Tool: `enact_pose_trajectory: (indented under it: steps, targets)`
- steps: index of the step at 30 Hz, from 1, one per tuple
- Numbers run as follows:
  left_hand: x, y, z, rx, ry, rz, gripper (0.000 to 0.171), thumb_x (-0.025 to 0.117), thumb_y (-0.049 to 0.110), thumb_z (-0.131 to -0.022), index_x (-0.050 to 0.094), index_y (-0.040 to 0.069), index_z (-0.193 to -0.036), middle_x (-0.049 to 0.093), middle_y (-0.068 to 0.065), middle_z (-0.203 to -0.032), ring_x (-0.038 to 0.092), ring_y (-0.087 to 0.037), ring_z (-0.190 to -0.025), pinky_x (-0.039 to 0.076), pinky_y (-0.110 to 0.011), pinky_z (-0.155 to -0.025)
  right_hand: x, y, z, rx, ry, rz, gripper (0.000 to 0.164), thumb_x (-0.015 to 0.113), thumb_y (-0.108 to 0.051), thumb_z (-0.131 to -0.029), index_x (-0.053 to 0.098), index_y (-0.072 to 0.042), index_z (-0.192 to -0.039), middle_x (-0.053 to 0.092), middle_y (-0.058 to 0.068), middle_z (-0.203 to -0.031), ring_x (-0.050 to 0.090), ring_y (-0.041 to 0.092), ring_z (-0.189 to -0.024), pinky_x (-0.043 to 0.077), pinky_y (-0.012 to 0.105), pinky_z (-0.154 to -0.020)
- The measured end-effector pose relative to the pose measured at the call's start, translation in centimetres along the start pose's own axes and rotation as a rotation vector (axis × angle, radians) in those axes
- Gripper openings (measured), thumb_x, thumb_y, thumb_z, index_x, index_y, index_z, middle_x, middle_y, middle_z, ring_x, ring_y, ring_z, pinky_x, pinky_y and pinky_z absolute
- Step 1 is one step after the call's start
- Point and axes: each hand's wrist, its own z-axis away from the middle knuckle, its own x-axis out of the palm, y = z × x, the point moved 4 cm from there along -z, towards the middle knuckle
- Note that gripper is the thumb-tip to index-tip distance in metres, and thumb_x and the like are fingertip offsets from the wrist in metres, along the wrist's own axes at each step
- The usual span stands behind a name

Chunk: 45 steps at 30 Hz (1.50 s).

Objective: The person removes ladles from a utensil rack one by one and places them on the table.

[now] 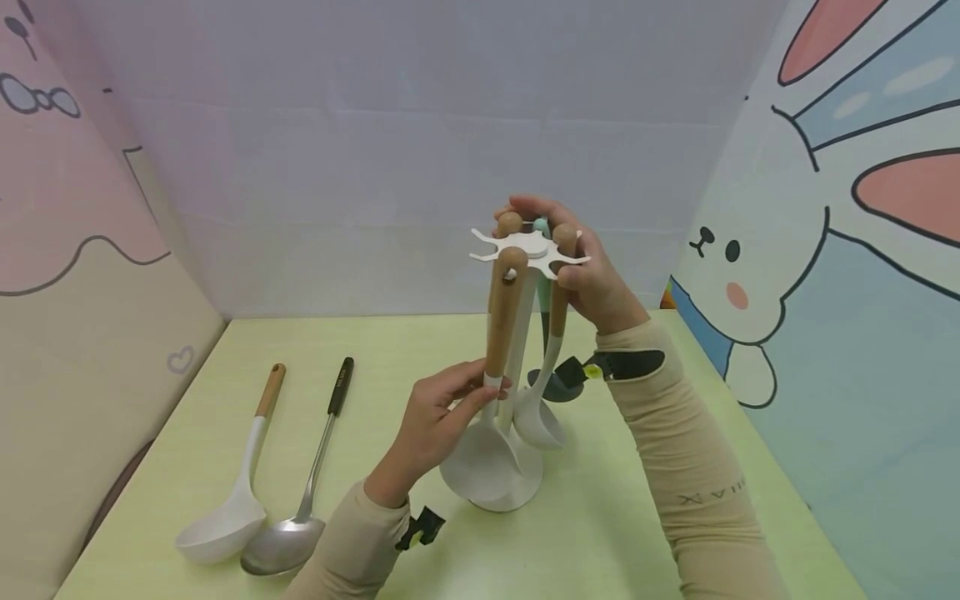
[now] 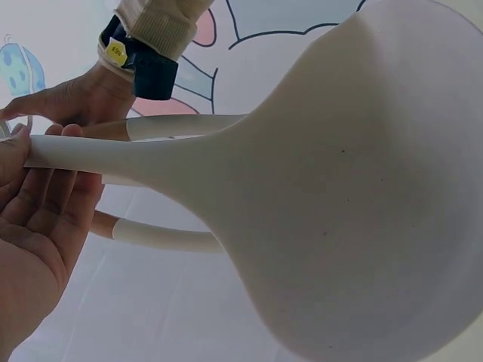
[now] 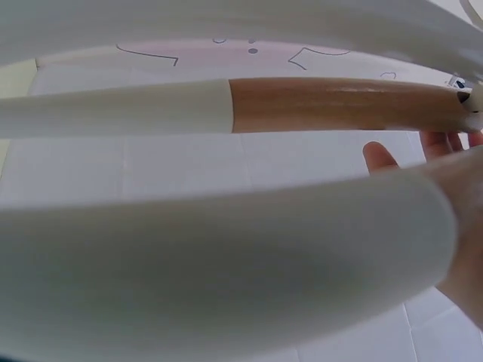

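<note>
My left hand (image 1: 442,412) pinches the white neck of a large ladle (image 1: 480,462), its wooden handle pointing up to the rack's hooks. In the left wrist view that ladle's broad white bowl (image 2: 362,188) fills the right side. The white utensil rack (image 1: 534,243) has a hooked top, a central post and a round base. Around its top, my right hand (image 1: 592,267) holds on, thumb near a small white ladle's wooden handle (image 1: 558,308). A green-handled utensil (image 1: 543,292) with a dark head hangs behind. The right wrist view shows a wooden handle (image 3: 339,104) before the fingertips.
On the left of the pale green table (image 1: 615,508) lie a white ladle with a wooden handle (image 1: 225,525) and a steel ladle with a black handle (image 1: 288,542). A plain backdrop (image 1: 420,167) stands behind, with cartoon-printed panels on both sides.
</note>
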Motion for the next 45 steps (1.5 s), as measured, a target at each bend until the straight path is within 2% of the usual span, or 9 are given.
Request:
enact_pose_trajectory:
  steps: [4, 9, 16, 23, 35, 45]
  targets:
    - [-0.1, 0.1, 0.0, 0.011, 0.002, -0.005, 0.031, 0.064, -0.014, -0.088, 0.063, -0.013, -0.119, 0.072, -0.021, -0.099, 0.073, -0.028, -0.082, 0.061, -0.036, -0.075, 0.0, -0.2, 0.2, 0.029, 0.061, 0.034, 0.085, 0.089, -0.047, -0.07, 0.053, -0.011, -0.139, 0.057, 0.006, -0.126, 0.056, 0.018, -0.113, 0.047, 0.028, -0.093]
    - [-0.4, 0.1, 0.1, 0.022, 0.009, -0.018, 0.032, 0.064, -0.015, -0.088, 0.063, -0.013, -0.119, 0.073, -0.021, -0.098, 0.073, -0.028, -0.081, 0.061, -0.035, -0.073, 0.3, -0.5, 0.3, 0.049, 0.142, 0.085, 0.093, 0.091, -0.051, -0.065, 0.053, -0.009, -0.139, 0.057, 0.007, -0.124, 0.056, 0.02, -0.111, 0.046, 0.029, -0.094]
    - [-0.9, 0.2, 0.1, 0.02, 0.022, -0.055, 0.033, 0.065, -0.016, -0.087, 0.063, -0.013, -0.12, 0.073, -0.019, -0.098, 0.073, -0.027, -0.081, 0.06, -0.031, -0.072, 0.4, -0.5, 0.4, 0.038, 0.186, 0.106, 0.095, 0.091, -0.05, -0.065, 0.052, -0.004, -0.139, 0.057, 0.008, -0.124, 0.057, 0.02, -0.11, 0.048, 0.028, -0.092]
    - [-1.4, 0.4, 0.0, 0.045, 0.028, -0.051, 0.032, 0.065, -0.016, -0.086, 0.064, -0.012, -0.118, 0.073, -0.019, -0.097, 0.073, -0.027, -0.081, 0.059, -0.027, -0.071, 0.4, -0.4, 0.4, 0.071, 0.244, 0.139, 0.105, 0.092, -0.054, -0.061, 0.048, 0.0, -0.14, 0.053, 0.008, -0.123, 0.053, 0.019, -0.108, 0.046, 0.028, -0.092]
    - [-2.3, 0.6, 0.5, 0.109, 0.029, -0.076, 0.024, 0.066, -0.003, -0.093, 0.065, -0.013, -0.115, 0.073, -0.019, -0.095, 0.073, -0.026, -0.079, 0.06, -0.028, -0.072, 0.9, -0.6, 0.5, 0.07, 0.286, 0.184, 0.109, 0.092, -0.055, -0.061, 0.046, 0.001, -0.142, 0.051, 0.006, -0.128, 0.052, 0.019, -0.11, 0.046, 0.026, -0.091]
    - [-3.8, 0.1, 1.0, 0.085, 0.051, -0.129, 0.03, 0.066, -0.015, -0.086, 0.065, -0.013, -0.116, 0.073, -0.019, -0.095, 0.073, -0.025, -0.079, 0.058, -0.023, -0.073, 1.1, -0.8, 0.5, 0.103, 0.311, 0.221, 0.119, 0.091, -0.059, -0.059, 0.039, 0.005, -0.145, 0.051, 0.005, -0.13, 0.05, 0.02, -0.114, 0.045, 0.027, -0.093]
